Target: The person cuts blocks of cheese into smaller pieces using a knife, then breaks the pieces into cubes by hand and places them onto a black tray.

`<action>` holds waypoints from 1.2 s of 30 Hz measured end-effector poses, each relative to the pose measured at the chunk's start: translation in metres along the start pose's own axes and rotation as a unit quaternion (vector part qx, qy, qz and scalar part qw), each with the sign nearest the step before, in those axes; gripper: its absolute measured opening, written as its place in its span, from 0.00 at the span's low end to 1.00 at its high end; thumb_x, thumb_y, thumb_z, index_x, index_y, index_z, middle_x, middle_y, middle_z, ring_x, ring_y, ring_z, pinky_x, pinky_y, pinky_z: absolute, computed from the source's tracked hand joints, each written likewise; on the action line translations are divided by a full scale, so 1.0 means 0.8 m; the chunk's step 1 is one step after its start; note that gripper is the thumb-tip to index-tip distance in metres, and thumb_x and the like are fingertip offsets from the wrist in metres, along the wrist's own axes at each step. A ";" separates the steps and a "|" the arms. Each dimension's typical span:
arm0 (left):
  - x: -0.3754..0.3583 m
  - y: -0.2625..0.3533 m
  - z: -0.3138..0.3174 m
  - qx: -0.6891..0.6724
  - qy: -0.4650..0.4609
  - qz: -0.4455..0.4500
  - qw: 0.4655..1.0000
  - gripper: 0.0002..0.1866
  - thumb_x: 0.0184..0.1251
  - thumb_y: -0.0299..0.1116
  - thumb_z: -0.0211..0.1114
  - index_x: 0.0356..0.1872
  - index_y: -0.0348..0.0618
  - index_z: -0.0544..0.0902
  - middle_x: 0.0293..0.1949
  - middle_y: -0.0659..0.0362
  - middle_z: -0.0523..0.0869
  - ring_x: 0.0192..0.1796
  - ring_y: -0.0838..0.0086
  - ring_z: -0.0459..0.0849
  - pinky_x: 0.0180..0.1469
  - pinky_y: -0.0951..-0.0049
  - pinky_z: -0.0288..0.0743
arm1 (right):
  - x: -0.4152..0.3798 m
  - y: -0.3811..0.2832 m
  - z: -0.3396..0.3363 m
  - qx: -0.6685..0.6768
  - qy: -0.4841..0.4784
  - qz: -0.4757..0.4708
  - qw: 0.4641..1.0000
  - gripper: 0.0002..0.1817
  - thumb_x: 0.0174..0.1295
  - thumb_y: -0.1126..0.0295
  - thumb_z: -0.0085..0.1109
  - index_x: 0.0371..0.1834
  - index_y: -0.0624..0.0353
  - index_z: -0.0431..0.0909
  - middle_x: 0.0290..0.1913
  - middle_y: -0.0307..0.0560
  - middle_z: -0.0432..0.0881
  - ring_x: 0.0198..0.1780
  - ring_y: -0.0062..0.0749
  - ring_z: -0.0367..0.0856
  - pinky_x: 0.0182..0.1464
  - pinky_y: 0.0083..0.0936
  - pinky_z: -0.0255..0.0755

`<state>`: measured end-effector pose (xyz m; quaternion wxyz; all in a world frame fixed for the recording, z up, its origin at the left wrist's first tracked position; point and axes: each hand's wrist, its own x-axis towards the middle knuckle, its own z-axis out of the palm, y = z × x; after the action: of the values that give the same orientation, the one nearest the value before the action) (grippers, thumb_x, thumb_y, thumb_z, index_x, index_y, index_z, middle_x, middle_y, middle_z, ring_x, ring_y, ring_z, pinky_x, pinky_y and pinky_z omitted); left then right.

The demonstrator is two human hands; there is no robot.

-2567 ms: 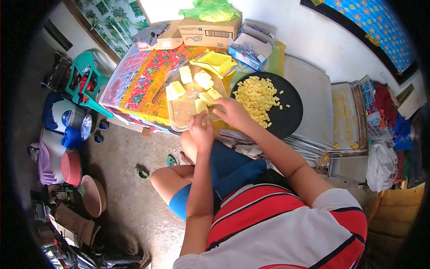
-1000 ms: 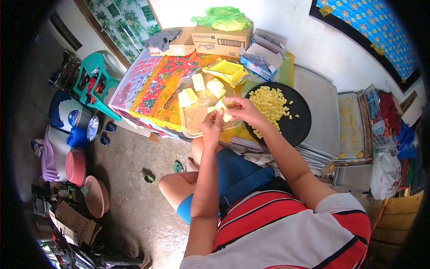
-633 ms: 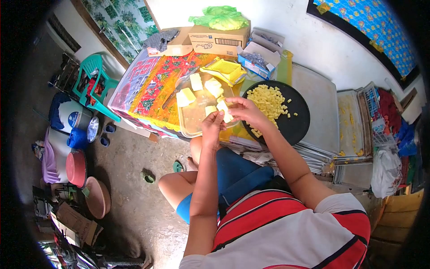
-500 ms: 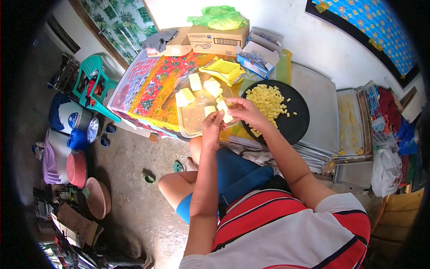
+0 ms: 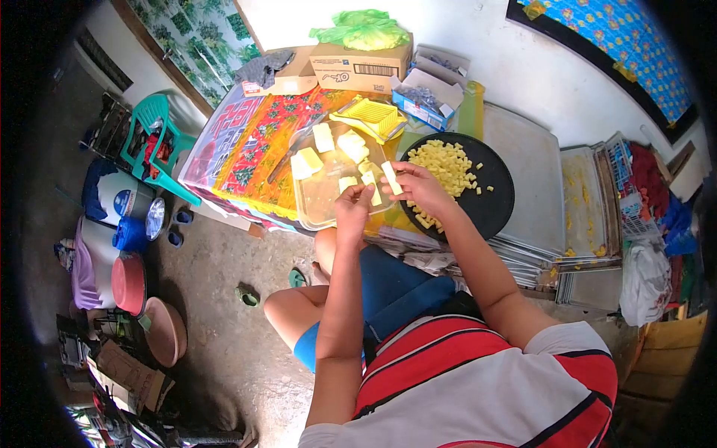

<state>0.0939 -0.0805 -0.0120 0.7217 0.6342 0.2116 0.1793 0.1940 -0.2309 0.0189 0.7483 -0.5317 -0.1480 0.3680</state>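
Over the clear shallow tray (image 5: 317, 205), my left hand (image 5: 354, 206) pinches a pale yellow slab (image 5: 375, 193) by its near end. My right hand (image 5: 421, 187) holds a narrow pale yellow strip (image 5: 391, 178) upright between thumb and fingers, a little apart from the slab. Thick blocks of the same yellow stuff (image 5: 306, 163) lie in the tray, several of them towards its far side. Just right of my right hand, a round black pan (image 5: 494, 213) bears a heap of small yellow cubes (image 5: 441, 170), some scattered loose.
A yellow slotted plastic rack (image 5: 373, 113) stands behind the clear tray. Cardboard boxes (image 5: 358, 67) line the table's back against the wall, one topped by a green plastic bag (image 5: 362, 31). Stacked flat trays (image 5: 526, 179) stand at right. A green chair (image 5: 153, 142) is at left.
My right hand has drawn slightly right, and the strip in it now stands apart from the slab in my left hand. My left hand has hardly moved.
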 end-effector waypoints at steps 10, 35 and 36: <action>0.012 0.001 0.020 0.507 0.060 0.097 0.855 0.18 0.56 0.44 0.68 0.39 0.39 0.82 0.39 0.47 0.83 0.39 0.55 0.84 0.41 0.58 0.77 | -0.034 -0.015 -0.017 -0.115 0.042 -0.010 0.992 0.17 0.66 0.64 0.57 0.53 0.62 0.75 0.40 0.41 0.81 0.37 0.20 0.79 0.39 0.19 0.75; -0.052 0.043 0.060 -0.143 -0.263 -0.081 0.951 0.10 0.66 0.36 0.66 0.38 0.39 0.83 0.27 0.64 0.82 0.26 0.84 0.76 0.29 0.83 0.69 | -0.114 -0.044 -0.033 -0.188 0.003 -0.085 0.978 0.15 0.60 0.67 0.64 0.46 0.66 0.80 0.33 0.37 0.82 0.30 0.14 0.75 0.33 0.13 0.69; -0.052 0.041 0.062 -0.149 -0.268 -0.086 0.948 0.11 0.65 0.37 0.66 0.37 0.39 0.83 0.26 0.64 0.81 0.26 0.84 0.75 0.28 0.83 0.69 | -0.114 -0.041 -0.038 -0.190 0.004 -0.083 0.978 0.15 0.60 0.67 0.64 0.46 0.65 0.80 0.33 0.37 0.82 0.30 0.14 0.75 0.32 0.13 0.70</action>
<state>0.0854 -0.1399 0.0287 0.8506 0.5237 0.0352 -0.0306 0.1633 -0.3219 0.0524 0.6626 -0.6513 -0.2557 0.2672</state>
